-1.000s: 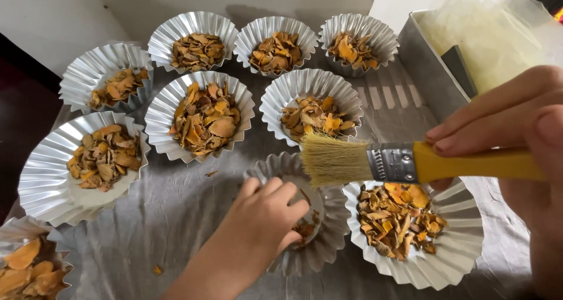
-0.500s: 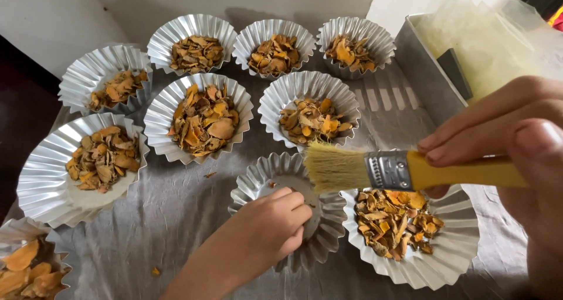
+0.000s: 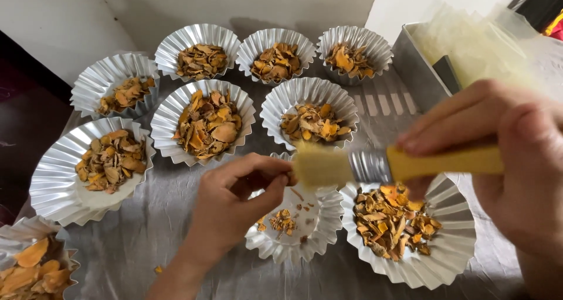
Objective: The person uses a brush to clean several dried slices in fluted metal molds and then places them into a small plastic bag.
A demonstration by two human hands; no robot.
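- While my right hand (image 3: 522, 171) grips the yellow handle of a brush (image 3: 387, 165), fingers wrapped shut around it, the brush lies level and points across toward my left hand (image 3: 231, 203).
- My left hand is loosely curled, thumb and forefinger pinched toward each other at the bristles (image 3: 316, 166); the fingertips touch or nearly touch the bristle tips, and I cannot tell whether anything small sits between them.
- Both hands hover over a foil cup (image 3: 293, 229) that is nearly empty, with only a few orange chips and crumbs scattered in it.
- Just under my right hand, touching that cup's rim, stands a fuller cup (image 3: 410, 224) piled with dried orange slices.
- Beyond the brush, away from me, sits another filled cup (image 3: 309, 119), and beside it, past my left hand, a larger heaped one (image 3: 203, 123).
- Farther out, a row of three filled cups (image 3: 275, 57) lines the wall.
- To the left of my left hand stand two more cups (image 3: 94, 168), and one at the near left corner (image 3: 29, 265) is cut by the frame.
- All rest on a crinkled grey sheet (image 3: 129, 218).
- Past my right hand is a metal tray (image 3: 416, 65) holding pale, filmy plastic bags (image 3: 481, 42).
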